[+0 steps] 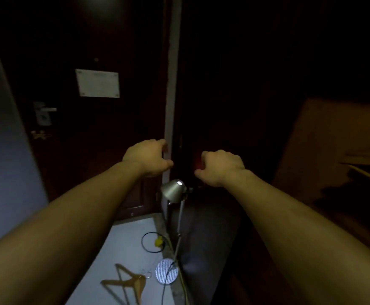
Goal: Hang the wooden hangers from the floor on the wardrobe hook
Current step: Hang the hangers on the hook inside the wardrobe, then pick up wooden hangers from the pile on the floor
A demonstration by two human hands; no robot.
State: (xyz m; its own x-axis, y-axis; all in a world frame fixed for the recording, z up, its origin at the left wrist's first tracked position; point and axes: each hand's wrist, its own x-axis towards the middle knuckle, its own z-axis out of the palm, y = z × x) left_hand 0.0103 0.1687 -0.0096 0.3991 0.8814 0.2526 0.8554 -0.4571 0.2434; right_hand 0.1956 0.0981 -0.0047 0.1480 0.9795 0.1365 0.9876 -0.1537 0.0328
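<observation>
Both hands raised at the dark wardrobe front, the hangers on the floor beneath them.

I see my left hand with fingers curled right at the pale grey vertical strip, and my right hand beside it, apart, fingers curled toward a dark panel (too dim for me to tell whether either one grips anything). The light-brown wooden hangers lie flat on the pale floor, well below the left forearm and far from both hands. Between and under the wrists stands a silver cone-shaded metal lamp; a black cable loop lies by its stem.
</observation>
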